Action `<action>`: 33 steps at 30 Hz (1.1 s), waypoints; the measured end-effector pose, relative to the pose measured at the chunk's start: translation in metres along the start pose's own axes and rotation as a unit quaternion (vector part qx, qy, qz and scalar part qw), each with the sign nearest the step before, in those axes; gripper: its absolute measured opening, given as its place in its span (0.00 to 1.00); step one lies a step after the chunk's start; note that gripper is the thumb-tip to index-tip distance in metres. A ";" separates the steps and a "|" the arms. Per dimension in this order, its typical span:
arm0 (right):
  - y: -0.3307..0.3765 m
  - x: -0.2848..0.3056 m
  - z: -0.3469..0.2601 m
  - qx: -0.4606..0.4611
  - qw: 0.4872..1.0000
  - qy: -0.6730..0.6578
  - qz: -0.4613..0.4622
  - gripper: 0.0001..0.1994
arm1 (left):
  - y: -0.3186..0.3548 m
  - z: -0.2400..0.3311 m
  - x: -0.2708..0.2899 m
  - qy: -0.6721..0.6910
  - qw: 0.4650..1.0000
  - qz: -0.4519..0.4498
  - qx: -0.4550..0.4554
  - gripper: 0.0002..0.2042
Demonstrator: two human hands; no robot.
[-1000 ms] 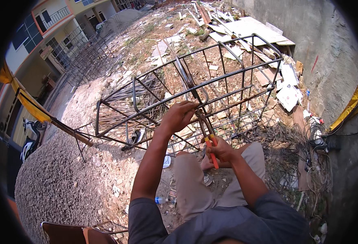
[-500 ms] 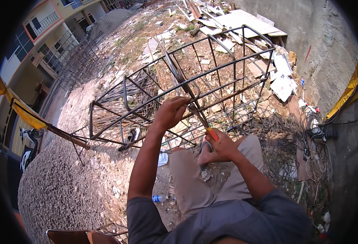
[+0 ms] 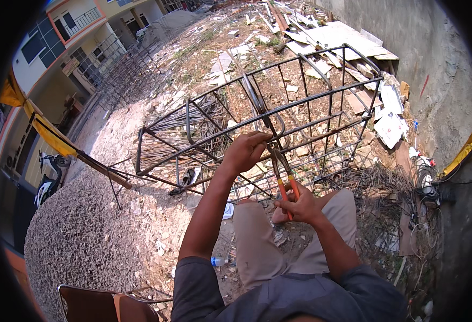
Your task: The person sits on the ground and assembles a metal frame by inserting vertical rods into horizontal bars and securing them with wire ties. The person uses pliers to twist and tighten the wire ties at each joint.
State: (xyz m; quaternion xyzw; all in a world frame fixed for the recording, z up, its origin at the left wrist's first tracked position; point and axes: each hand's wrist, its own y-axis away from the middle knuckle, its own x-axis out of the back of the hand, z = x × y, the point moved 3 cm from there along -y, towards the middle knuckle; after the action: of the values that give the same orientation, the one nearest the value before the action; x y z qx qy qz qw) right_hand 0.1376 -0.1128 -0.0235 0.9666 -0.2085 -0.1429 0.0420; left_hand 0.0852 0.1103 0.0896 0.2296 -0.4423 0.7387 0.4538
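A long cage of rusty steel bars [image 3: 322,96] lies on the gravel ahead of me. My left hand [image 3: 245,151] grips one of its near bars where a stirrup crosses it. My right hand [image 3: 299,205] is closed around the orange handles of a pair of pincers [image 3: 281,166]. The pincers point up, and their jaws meet the cage right beside my left hand's fingers. I cannot make out any tie wire at the joint. My knees in beige trousers sit just below both hands.
Loose bars and coiled wire [image 3: 391,188] lie on the ground to the right. White boards and rubble [image 3: 348,37] pile up behind the cage by a concrete wall. A plastic bottle [image 3: 219,261] lies near my left leg. A scooter [image 3: 51,177] stands far left.
Both hands have risen slightly against the cage, and the pincers now stand more upright with the jaws at the bar by my left hand. The view has tilted a little.
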 end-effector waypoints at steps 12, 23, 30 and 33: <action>-0.012 -0.008 0.038 -0.028 0.858 -0.420 -0.295 0.26 | -0.005 0.009 0.001 0.020 0.998 -0.024 0.051 0.13; 0.004 0.009 -0.021 0.068 0.897 0.401 0.175 0.22 | 0.008 0.021 -0.006 -0.053 0.996 0.024 0.063 0.16; -0.016 0.018 -0.002 -0.086 0.994 -0.022 -0.056 0.19 | 0.065 0.035 -0.039 -0.151 0.927 0.340 -0.045 0.19; -0.014 0.018 -0.002 -0.133 0.954 -0.207 -0.170 0.18 | 0.077 0.009 -0.083 0.275 0.876 0.321 0.233 0.17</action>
State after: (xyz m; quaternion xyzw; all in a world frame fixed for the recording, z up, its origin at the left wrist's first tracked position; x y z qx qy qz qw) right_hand 0.1592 -0.1074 -0.0285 0.9228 -0.0242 -0.3711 0.1010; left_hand 0.0572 0.0485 -0.0016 -0.0381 -0.1644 0.9589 0.2282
